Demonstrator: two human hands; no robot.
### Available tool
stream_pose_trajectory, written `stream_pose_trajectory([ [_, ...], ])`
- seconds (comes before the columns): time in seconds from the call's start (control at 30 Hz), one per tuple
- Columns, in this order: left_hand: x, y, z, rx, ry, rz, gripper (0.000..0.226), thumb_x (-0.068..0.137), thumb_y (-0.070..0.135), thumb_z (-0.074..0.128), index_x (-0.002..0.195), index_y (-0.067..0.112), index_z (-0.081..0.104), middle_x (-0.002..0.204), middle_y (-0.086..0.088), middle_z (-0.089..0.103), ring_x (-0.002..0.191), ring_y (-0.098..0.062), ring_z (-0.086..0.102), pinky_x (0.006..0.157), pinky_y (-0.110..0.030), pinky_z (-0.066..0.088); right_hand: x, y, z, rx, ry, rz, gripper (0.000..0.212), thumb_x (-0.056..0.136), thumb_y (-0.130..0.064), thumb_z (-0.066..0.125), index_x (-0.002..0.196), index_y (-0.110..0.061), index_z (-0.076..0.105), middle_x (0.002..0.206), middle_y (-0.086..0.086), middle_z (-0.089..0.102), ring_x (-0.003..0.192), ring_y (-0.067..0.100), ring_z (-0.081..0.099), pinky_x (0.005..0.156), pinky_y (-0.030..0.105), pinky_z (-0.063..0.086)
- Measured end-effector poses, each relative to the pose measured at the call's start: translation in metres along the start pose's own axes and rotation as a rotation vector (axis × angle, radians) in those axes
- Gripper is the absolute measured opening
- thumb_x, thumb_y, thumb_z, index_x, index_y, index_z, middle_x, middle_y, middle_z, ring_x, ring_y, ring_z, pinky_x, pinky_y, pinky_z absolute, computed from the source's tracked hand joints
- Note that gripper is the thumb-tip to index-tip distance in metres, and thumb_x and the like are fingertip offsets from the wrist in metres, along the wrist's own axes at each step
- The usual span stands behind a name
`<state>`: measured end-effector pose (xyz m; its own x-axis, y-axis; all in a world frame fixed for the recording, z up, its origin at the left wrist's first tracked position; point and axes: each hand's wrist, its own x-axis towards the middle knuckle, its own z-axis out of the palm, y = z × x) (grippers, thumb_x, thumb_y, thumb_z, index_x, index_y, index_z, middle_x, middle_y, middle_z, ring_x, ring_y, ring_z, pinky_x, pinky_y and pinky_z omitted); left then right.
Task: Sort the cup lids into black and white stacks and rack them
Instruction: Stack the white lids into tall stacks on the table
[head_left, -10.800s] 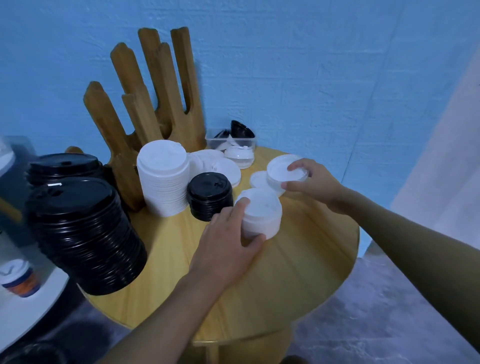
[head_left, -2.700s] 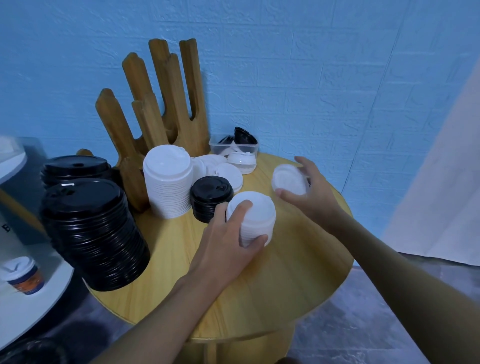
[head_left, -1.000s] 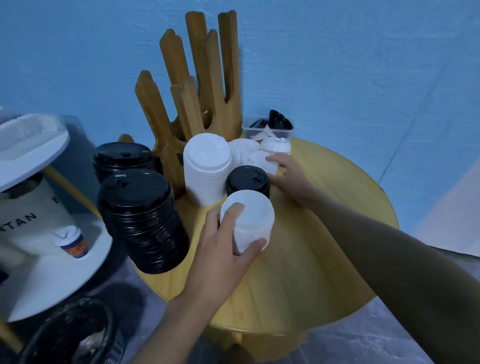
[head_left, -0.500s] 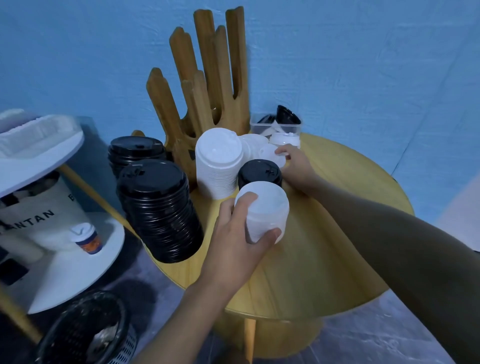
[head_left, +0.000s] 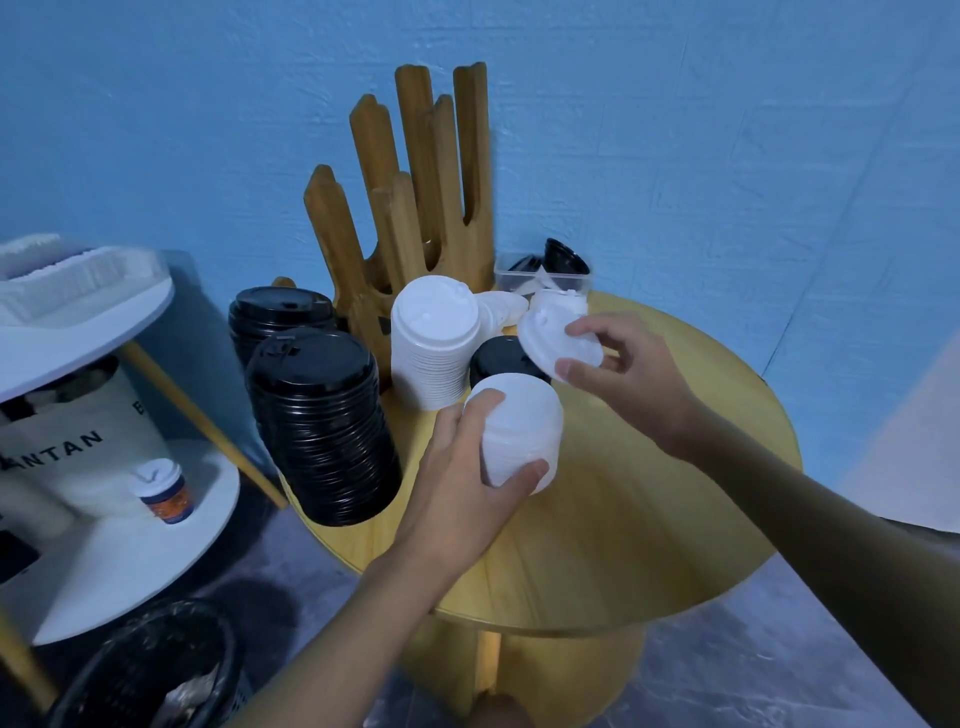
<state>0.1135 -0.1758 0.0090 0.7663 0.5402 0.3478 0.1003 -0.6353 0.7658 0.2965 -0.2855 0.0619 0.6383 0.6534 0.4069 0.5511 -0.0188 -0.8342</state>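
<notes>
My left hand (head_left: 467, 483) grips a short stack of white lids (head_left: 524, 426), lifted a little above the round wooden table (head_left: 649, 519). My right hand (head_left: 631, 376) holds a single white lid (head_left: 550, 338), tilted, just above and to the right of that stack. A small black stack (head_left: 498, 356) sits behind them. A taller white stack (head_left: 434, 343) stands to its left. Two big black stacks (head_left: 322, 426) (head_left: 278, 317) fill the table's left edge. The wooden rack (head_left: 415, 208) rises at the back with bare slots.
A clear plastic box (head_left: 545, 278) with black and white lids stands at the back by the blue wall. Loose white lids (head_left: 501, 309) lie beside the rack. A white tiered stand (head_left: 130, 530) with a small cup (head_left: 166, 493) is at left, a black bin (head_left: 150, 670) below.
My right hand picked one white lid from the loose pile at the back and brought it toward the stack in my left hand. The view shifted slightly.
</notes>
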Motion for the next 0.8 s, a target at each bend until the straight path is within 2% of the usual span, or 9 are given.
stream_pose_trajectory([
  [0.07, 0.0, 0.001, -0.001, -0.011, 0.01, 0.007, 0.081, 0.08, 0.045, 0.077, 0.14, 0.049, 0.023, 0.138, 0.016, 0.041, 0.121, -0.006, 0.043, 0.096, -0.029, 0.045, -0.018, -0.01, 0.001, -0.033, -0.088, -0.052, 0.029, 0.081, -0.026, 0.079, 0.105, -0.034, 0.066, 0.12, -0.011, 0.051, 0.118, 0.006, 0.052, 0.099, 0.031, 0.048],
  [0.17, -0.001, 0.004, -0.002, -0.059, 0.012, -0.037, 0.102, 0.076, 0.048, 0.081, 0.146, 0.049, 0.007, 0.141, 0.015, 0.046, 0.123, -0.007, 0.048, 0.094, -0.03, 0.049, -0.035, -0.021, 0.005, -0.16, -0.211, -0.099, 0.03, 0.081, -0.03, 0.078, 0.108, -0.034, 0.066, 0.12, -0.013, 0.049, 0.118, 0.002, 0.048, 0.1, 0.02, 0.043],
  [0.33, -0.005, 0.005, -0.003, -0.059, -0.006, -0.04, 0.107, 0.076, 0.051, 0.079, 0.148, 0.05, 0.001, 0.142, 0.013, 0.047, 0.118, -0.006, 0.049, 0.089, -0.026, 0.047, -0.04, -0.029, 0.011, -0.274, -0.325, -0.073, 0.031, 0.083, -0.027, 0.077, 0.11, -0.035, 0.066, 0.13, -0.007, 0.046, 0.118, 0.0, 0.044, 0.096, 0.012, 0.036],
  [0.43, -0.005, 0.007, -0.004, -0.025, -0.02, -0.023, 0.101, 0.077, 0.051, 0.078, 0.146, 0.056, 0.003, 0.141, 0.015, 0.046, 0.116, -0.009, 0.051, 0.087, -0.027, 0.049, -0.035, -0.034, 0.011, -0.379, -0.405, -0.042, 0.03, 0.086, -0.028, 0.073, 0.114, -0.035, 0.067, 0.137, -0.007, 0.041, 0.123, 0.006, 0.041, 0.1, 0.018, 0.034],
  [0.53, -0.006, 0.007, -0.003, 0.019, -0.031, 0.007, 0.09, 0.079, 0.053, 0.075, 0.145, 0.056, 0.012, 0.142, 0.02, 0.043, 0.119, -0.007, 0.048, 0.091, -0.027, 0.049, -0.032, -0.037, 0.011, -0.403, -0.432, -0.026, 0.03, 0.087, -0.031, 0.071, 0.117, -0.034, 0.066, 0.138, -0.007, 0.043, 0.123, 0.008, 0.042, 0.103, 0.025, 0.037],
  [0.67, -0.005, 0.005, -0.002, 0.07, -0.038, 0.029, 0.071, 0.081, 0.052, 0.072, 0.134, 0.056, 0.025, 0.132, 0.022, 0.044, 0.114, -0.001, 0.047, 0.09, -0.022, 0.046, -0.035, -0.035, 0.013, -0.365, -0.416, -0.049, 0.032, 0.086, -0.037, 0.072, 0.117, -0.034, 0.064, 0.13, -0.008, 0.043, 0.119, 0.008, 0.044, 0.099, 0.022, 0.039],
  [0.73, -0.004, 0.004, -0.002, 0.073, -0.035, 0.035, 0.068, 0.082, 0.051, 0.072, 0.134, 0.054, 0.029, 0.129, 0.023, 0.044, 0.112, 0.001, 0.046, 0.088, -0.019, 0.043, -0.035, -0.032, 0.011, -0.323, -0.429, -0.069, 0.032, 0.086, -0.037, 0.071, 0.116, -0.034, 0.062, 0.128, -0.009, 0.045, 0.118, 0.005, 0.045, 0.098, 0.02, 0.039],
  [0.8, -0.004, 0.002, -0.002, 0.089, -0.025, 0.04, 0.069, 0.082, 0.05, 0.073, 0.138, 0.047, 0.032, 0.13, 0.022, 0.043, 0.113, 0.002, 0.043, 0.089, -0.018, 0.04, -0.03, -0.022, 0.007, -0.269, -0.369, -0.093, 0.027, 0.089, -0.036, 0.067, 0.115, -0.034, 0.06, 0.124, -0.011, 0.051, 0.116, 0.003, 0.048, 0.095, 0.019, 0.041],
])
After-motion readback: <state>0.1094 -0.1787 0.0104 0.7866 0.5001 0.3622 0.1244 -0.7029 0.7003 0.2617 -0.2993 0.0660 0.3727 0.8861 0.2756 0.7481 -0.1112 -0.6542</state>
